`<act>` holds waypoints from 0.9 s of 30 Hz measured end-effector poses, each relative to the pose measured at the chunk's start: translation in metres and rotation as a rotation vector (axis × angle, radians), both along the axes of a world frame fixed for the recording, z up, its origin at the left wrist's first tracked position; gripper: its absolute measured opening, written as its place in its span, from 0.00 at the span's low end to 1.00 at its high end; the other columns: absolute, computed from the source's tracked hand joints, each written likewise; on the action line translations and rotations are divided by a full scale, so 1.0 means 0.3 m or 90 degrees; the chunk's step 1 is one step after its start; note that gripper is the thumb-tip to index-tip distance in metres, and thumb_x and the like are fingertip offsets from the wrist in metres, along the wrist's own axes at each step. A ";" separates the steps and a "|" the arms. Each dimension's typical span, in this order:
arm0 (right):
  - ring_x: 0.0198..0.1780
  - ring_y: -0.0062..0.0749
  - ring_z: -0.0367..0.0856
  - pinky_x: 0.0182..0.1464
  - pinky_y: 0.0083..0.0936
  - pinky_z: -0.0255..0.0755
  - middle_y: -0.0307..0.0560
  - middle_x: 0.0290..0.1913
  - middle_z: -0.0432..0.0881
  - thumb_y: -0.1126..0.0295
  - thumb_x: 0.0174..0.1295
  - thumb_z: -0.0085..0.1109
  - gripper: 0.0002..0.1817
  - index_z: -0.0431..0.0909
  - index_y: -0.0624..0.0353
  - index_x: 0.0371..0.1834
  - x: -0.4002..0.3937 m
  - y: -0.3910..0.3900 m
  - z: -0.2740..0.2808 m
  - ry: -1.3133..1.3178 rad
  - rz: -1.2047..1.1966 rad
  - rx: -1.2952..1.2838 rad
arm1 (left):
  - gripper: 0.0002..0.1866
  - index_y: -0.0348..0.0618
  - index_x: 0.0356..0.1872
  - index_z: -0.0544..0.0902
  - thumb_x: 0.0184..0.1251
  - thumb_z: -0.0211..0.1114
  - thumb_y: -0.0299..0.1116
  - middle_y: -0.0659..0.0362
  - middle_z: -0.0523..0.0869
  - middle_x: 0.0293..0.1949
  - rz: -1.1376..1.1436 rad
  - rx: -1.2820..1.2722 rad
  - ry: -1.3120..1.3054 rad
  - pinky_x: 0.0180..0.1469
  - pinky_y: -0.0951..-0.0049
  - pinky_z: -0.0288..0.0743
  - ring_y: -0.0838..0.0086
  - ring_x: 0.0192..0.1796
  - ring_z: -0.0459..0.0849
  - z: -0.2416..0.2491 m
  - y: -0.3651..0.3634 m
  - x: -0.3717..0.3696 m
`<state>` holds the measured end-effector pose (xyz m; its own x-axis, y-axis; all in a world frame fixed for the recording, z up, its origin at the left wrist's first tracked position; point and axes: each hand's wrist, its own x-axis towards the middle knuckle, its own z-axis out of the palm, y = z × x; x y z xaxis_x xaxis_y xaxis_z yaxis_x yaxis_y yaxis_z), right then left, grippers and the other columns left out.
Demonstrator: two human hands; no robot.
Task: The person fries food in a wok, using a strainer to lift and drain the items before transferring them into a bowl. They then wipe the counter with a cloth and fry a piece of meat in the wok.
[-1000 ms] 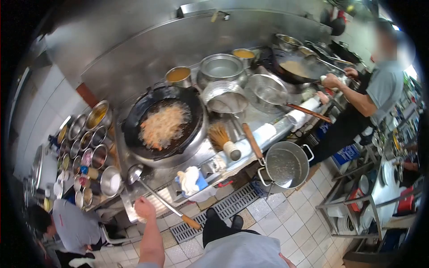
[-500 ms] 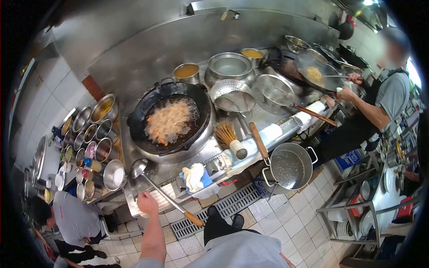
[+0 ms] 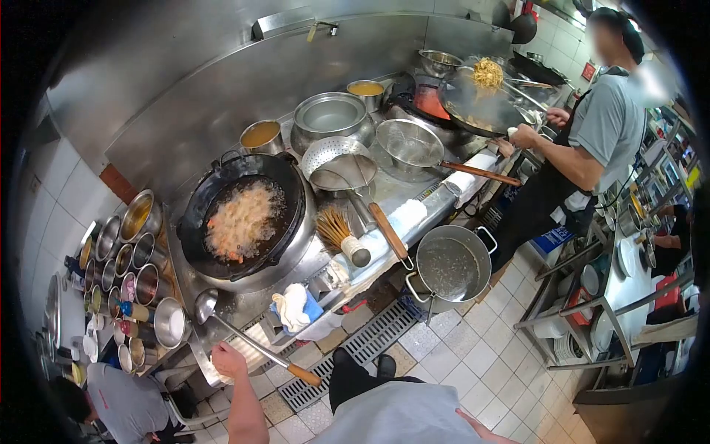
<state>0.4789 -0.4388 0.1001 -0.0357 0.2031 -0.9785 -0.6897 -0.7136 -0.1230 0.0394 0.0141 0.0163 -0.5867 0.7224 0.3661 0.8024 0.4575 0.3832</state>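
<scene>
My left hand [image 3: 229, 360] rests closed at the counter's front edge, beside a white cloth lining; what its fingers hold, if anything, is hidden. Just right of it lies a ladle [image 3: 255, 342], its bowl on the counter and its wooden handle sticking out over the floor. Pale pieces foam in dark oil in the large black wok [image 3: 196, 248]. At my right side only a strip of bare arm [image 3: 477, 424] shows, with the fingers out of sight. A folded white and blue cloth [image 3: 294, 307] lies near the ladle.
Metal bowls [image 3: 170, 322] crowd the left side. A brush [image 3: 344, 240], strainers [image 3: 409, 142] and a two-handled pot [image 3: 452, 264] stand to the right. A co-worker [image 3: 603, 122] tosses food in another wok [image 3: 481, 111]; another person [image 3: 126, 403] is low at left.
The view has turned, so the counter sits further left. The co-worker's food has risen above the wok. My left hand remains by the counter edge.
</scene>
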 end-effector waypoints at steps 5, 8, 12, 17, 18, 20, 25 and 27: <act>0.70 0.35 0.61 0.70 0.31 0.57 0.44 0.74 0.59 0.35 0.60 0.56 0.51 0.50 0.57 0.78 -0.018 0.174 0.296 -0.114 0.092 0.018 | 0.16 0.37 0.26 0.76 0.67 0.55 0.39 0.45 0.82 0.28 -0.008 -0.003 0.006 0.38 0.49 0.70 0.47 0.34 0.81 -0.025 0.003 -0.020; 0.71 0.35 0.59 0.70 0.31 0.56 0.45 0.75 0.57 0.34 0.60 0.56 0.53 0.48 0.58 0.78 0.001 0.118 0.209 -0.112 0.118 0.041 | 0.16 0.37 0.27 0.76 0.67 0.54 0.40 0.44 0.82 0.28 -0.015 -0.005 0.006 0.38 0.47 0.70 0.45 0.34 0.81 -0.020 0.002 -0.017; 0.68 0.36 0.63 0.68 0.31 0.60 0.46 0.71 0.62 0.34 0.59 0.56 0.50 0.53 0.57 0.75 0.001 -0.005 0.011 -0.038 0.027 -0.005 | 0.16 0.36 0.24 0.76 0.65 0.56 0.39 0.46 0.82 0.27 0.006 0.001 0.004 0.38 0.50 0.70 0.48 0.33 0.81 0.001 0.003 0.003; 0.61 0.37 0.72 0.61 0.30 0.67 0.49 0.63 0.73 0.36 0.59 0.58 0.44 0.66 0.58 0.69 0.042 0.041 -0.047 -0.077 0.039 -0.014 | 0.15 0.37 0.25 0.77 0.64 0.55 0.39 0.45 0.82 0.27 -0.004 0.019 0.016 0.37 0.49 0.70 0.48 0.33 0.81 -0.080 0.021 -0.039; 0.60 0.37 0.73 0.61 0.30 0.67 0.49 0.62 0.74 0.36 0.59 0.58 0.43 0.67 0.59 0.68 0.059 0.067 -0.049 -0.078 0.052 -0.010 | 0.14 0.37 0.25 0.77 0.64 0.56 0.38 0.45 0.81 0.26 -0.008 0.024 0.020 0.36 0.48 0.70 0.47 0.33 0.80 -0.093 0.021 -0.062; 0.59 0.37 0.74 0.60 0.30 0.68 0.49 0.60 0.75 0.36 0.59 0.58 0.42 0.68 0.59 0.66 0.091 0.123 -0.053 -0.085 0.081 -0.007 | 0.13 0.38 0.25 0.78 0.63 0.57 0.37 0.46 0.81 0.25 0.015 0.014 0.026 0.35 0.48 0.70 0.48 0.32 0.80 -0.087 0.023 -0.059; 0.55 0.36 0.76 0.57 0.30 0.70 0.49 0.56 0.78 0.37 0.59 0.59 0.39 0.72 0.59 0.62 0.136 0.206 -0.064 -0.094 0.143 -0.010 | 0.13 0.38 0.22 0.77 0.62 0.59 0.36 0.47 0.81 0.24 -0.019 0.058 -0.015 0.36 0.50 0.70 0.49 0.31 0.79 -0.037 0.015 -0.035; 0.53 0.36 0.77 0.56 0.30 0.71 0.49 0.54 0.79 0.37 0.59 0.59 0.38 0.73 0.59 0.60 0.150 0.213 -0.063 -0.094 0.160 -0.015 | 0.14 0.38 0.23 0.79 0.63 0.59 0.37 0.47 0.81 0.25 -0.007 0.040 -0.018 0.36 0.51 0.71 0.50 0.32 0.80 -0.050 0.016 -0.050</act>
